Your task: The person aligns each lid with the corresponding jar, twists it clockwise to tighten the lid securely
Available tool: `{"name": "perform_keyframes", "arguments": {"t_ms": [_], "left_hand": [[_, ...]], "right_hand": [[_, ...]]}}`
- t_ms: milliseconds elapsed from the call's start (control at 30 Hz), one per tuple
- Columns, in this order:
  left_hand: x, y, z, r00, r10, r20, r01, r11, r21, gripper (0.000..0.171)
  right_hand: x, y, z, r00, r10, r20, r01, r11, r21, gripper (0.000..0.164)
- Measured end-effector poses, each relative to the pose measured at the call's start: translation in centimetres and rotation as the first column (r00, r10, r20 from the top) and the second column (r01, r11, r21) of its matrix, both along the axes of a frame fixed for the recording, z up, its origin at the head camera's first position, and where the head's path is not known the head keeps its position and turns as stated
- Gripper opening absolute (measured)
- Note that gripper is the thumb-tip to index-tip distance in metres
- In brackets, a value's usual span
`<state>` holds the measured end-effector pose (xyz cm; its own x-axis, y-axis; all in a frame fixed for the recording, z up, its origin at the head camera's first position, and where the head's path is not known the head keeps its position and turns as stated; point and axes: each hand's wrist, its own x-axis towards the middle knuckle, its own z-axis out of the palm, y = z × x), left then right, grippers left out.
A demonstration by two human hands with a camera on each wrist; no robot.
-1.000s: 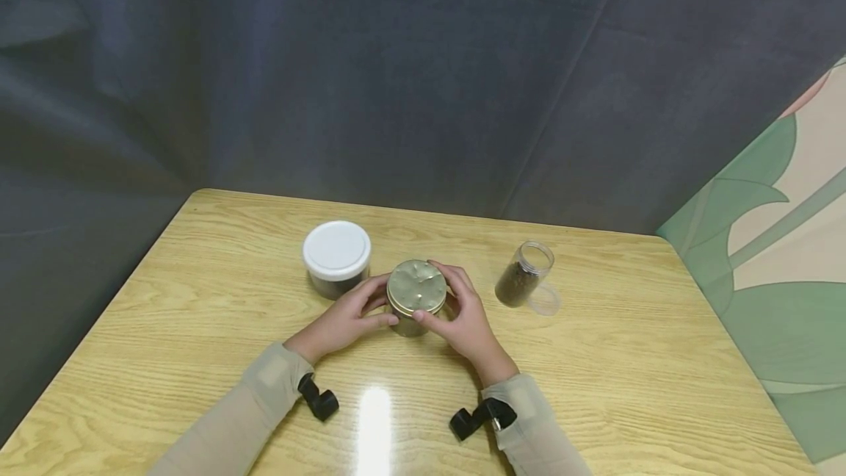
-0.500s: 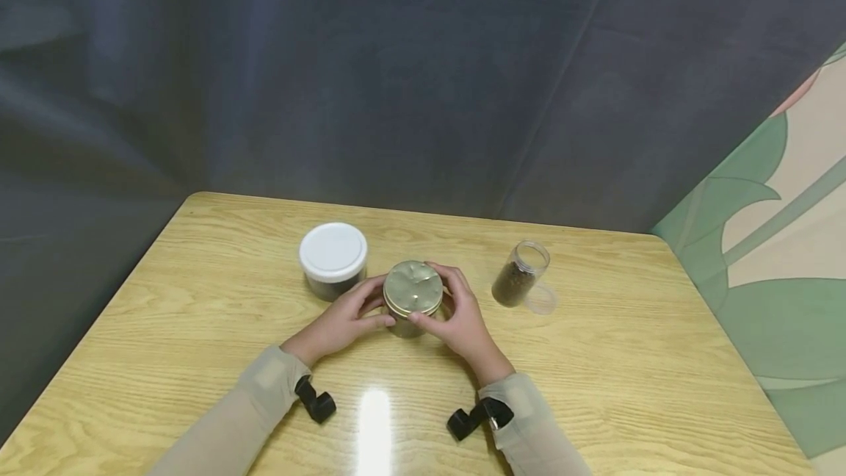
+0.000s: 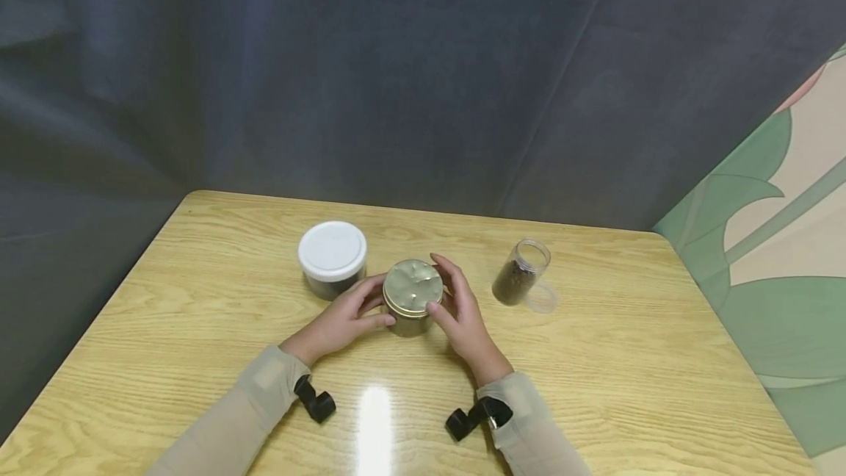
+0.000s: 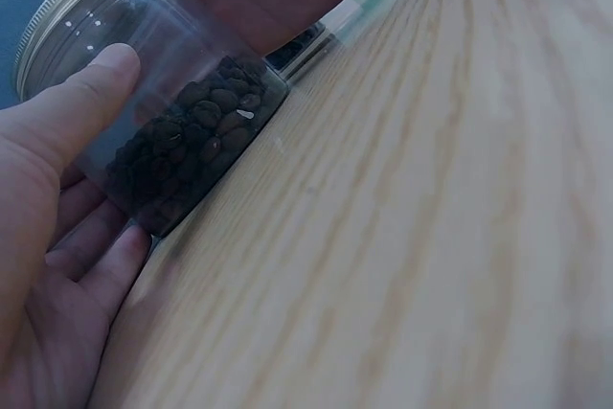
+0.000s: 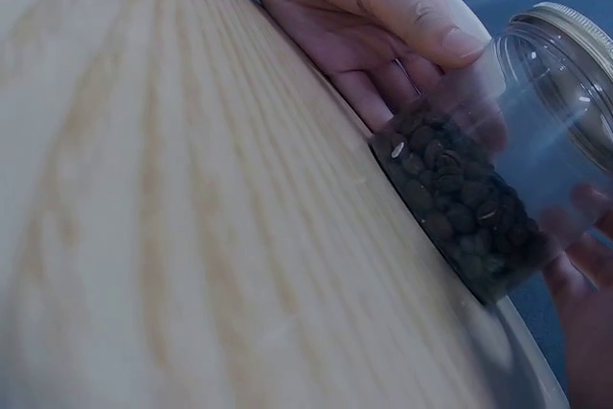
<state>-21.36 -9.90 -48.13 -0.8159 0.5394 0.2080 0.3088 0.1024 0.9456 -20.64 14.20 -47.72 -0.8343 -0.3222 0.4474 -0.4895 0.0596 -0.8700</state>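
Note:
A clear jar (image 3: pixel 408 325) with a dented gold metal lid (image 3: pixel 413 286) stands upright on the table, partly filled with dark bean-like pieces (image 4: pixel 206 126). My left hand (image 3: pixel 340 322) grips the jar's left side, thumb in front and fingers curled behind. On the other side, my right hand (image 3: pixel 465 322) curves loosely around the lid. Its thumb tip overlaps the lid's front right rim, and the index fingertip is raised just off the far edge. Some right-hand fingers (image 5: pixel 586 265) show beside the jar in the right wrist view.
A white-lidded tub (image 3: pixel 333 255) stands just left of the jar. To the right is an uncapped clear jar (image 3: pixel 518 278) with dark contents, and a clear round lid (image 3: pixel 543 298) lies beside it. A dark curtain (image 3: pixel 423 94) hangs behind the table (image 3: pixel 628 358).
My right hand's fingers have spread from the lid; its thumb has shifted right along the rim and its index finger has lifted. The left hand keeps its hold on the jar.

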Motion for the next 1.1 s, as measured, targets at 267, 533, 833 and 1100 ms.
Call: {"name": "perform_keyframes", "arguments": {"t_ms": [267,533,833,1100], "left_hand": [[-0.06,0.08,-0.08,1.0,0.001,-0.003,-0.001,1.0,0.001,0.07],[-0.11,-0.01,-0.12,1.0,-0.003,-0.003,0.003,1.0,0.0,0.07],[-0.1,-0.1,-0.01,1.0,-0.009,0.014,0.009,1.0,-0.002,0.07],[-0.03,-0.02,-0.03,1.0,-0.009,0.017,0.009,1.0,0.015,0.071]], "right_hand": [[-0.21,0.13,-0.05,0.996,0.043,-0.075,-0.043,0.999,0.004,0.058],[-0.03,0.13,0.17,0.998,0.044,0.038,-0.042,0.998,-0.035,0.063],[-0.18,0.13,0.13,0.993,0.072,0.097,-0.06,0.99,-0.124,0.068],[-0.34,0.3,-0.16,0.995,0.101,0.017,-0.098,0.987,-0.124,0.066]]}}
